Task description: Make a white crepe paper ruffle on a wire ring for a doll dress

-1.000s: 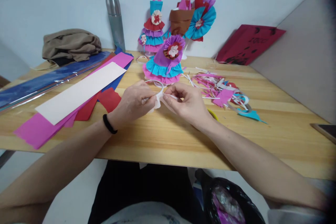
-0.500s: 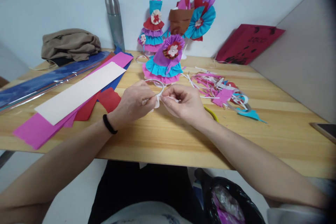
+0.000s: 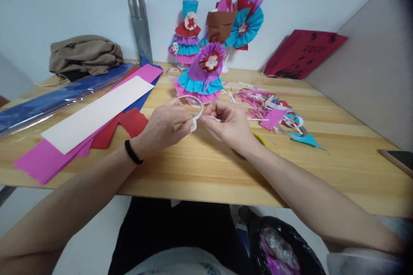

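Observation:
Above the middle of the table, my left hand (image 3: 169, 122) grips a thin white ring (image 3: 201, 105) from its left side, fingers curled and thumb pressed on it. Soft white paper or cloth (image 3: 193, 126) sticks out at the thumb tip. Close by on the right, the thumb and fingers of my right hand (image 3: 229, 122) pinch a thin white strip (image 3: 213, 117). Whether the strip joins the ring is hard to make out. Behind the ring stands a small paper dress (image 3: 201, 79) in purple, blue and pink, with a flower on it.
Crepe paper sheets, a cream one (image 3: 98, 114) on top, lie left. Two more decorated dress stands (image 3: 188, 30) are at the back, beside a flask (image 3: 140, 30). Scraps (image 3: 272, 114), a yellow curved handle (image 3: 259, 139), a red bag (image 3: 305, 53) and a phone (image 3: 398, 161) lie right.
The right hand has shifted slightly right and up, away from the left hand, with the white strip still pinched. The left hand keeps its hold on the ring.

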{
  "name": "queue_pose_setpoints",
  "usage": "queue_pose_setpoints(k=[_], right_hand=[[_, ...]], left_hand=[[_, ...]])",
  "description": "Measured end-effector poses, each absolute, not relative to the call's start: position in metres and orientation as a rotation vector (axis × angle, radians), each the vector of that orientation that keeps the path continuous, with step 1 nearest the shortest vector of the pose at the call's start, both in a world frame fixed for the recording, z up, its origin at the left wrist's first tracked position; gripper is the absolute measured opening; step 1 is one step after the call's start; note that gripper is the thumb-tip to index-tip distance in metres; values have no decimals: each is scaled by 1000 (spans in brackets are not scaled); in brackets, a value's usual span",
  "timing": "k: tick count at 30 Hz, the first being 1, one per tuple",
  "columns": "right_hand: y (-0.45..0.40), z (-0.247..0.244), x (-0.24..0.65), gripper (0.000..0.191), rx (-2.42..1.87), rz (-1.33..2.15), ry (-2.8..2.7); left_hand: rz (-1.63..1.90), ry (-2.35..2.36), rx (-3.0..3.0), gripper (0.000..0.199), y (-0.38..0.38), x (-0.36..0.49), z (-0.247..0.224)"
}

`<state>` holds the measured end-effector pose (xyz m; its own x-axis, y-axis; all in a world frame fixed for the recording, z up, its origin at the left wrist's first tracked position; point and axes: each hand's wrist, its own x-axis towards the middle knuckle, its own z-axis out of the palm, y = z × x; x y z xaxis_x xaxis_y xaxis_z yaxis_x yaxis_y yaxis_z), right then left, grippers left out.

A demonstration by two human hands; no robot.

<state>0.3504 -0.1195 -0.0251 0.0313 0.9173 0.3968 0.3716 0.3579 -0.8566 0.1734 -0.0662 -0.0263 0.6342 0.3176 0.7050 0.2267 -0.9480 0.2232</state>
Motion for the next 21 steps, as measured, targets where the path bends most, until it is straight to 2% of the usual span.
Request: queue_pose_setpoints(k=[5, 10, 13, 16, 21], right_hand=[[-120, -24, 351, 17, -1220, 624, -1560], [-122, -19, 355, 13, -1209, 561, -1702], [-123, -18, 357, 1, -1214, 529, -1866], [-123, -18, 357, 8, -1208, 580, -1900], [-125, -16, 354, 8, -1226, 676, -1855]], left_hand=[[1166, 449, 2716, 30, -66, 172, -27], [1092, 383, 2694, 29, -67, 171, -24], [1041, 382, 2701, 30, -67, 170, -22], [985, 470, 2696, 29, -67, 167, -20], [771, 501, 2584, 27, -64, 162, -20]])
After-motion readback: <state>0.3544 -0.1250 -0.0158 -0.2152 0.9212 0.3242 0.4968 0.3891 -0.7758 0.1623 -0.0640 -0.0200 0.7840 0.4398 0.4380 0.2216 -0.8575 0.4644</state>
